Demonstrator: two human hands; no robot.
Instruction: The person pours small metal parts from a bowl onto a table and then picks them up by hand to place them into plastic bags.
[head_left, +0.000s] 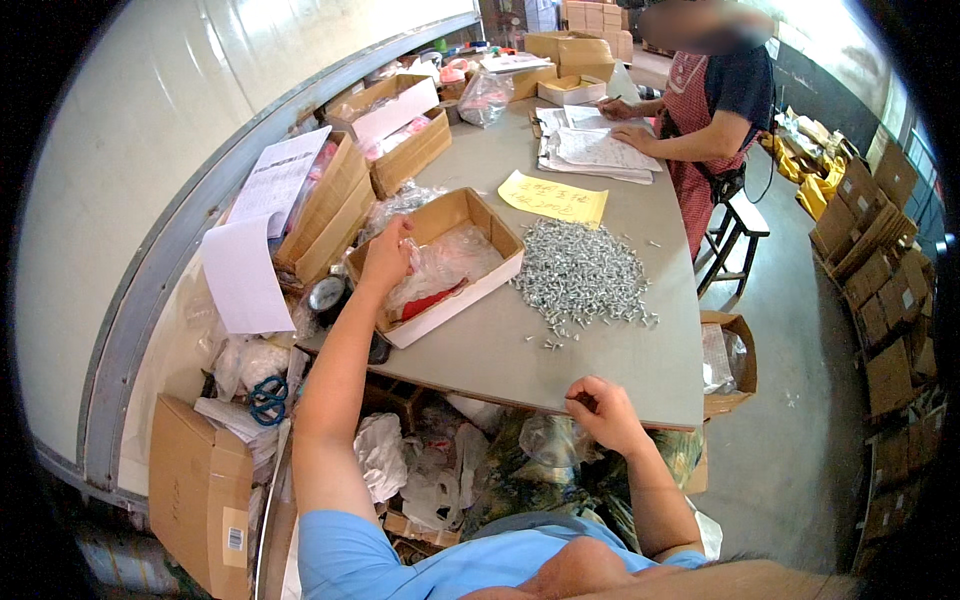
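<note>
Left hand (390, 252) at cardboard box (462, 303), right hand (606, 412) half-curled near grey table (650, 370) edge, both grips unclear.

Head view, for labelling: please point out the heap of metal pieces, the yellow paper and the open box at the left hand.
Heap of metal pieces (580, 272), head view: centre of the heap.
Yellow paper (553, 200), head view: middle of the sheet.
Open box (460, 294), head view: outer white wall.

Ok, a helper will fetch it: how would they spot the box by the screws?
Find the grey table, then the screw heap on it. The box sits just left of the heap, open and low, holding clear plastic. Unlike the boxes behind it, it has the left hand over its rim.
</note>
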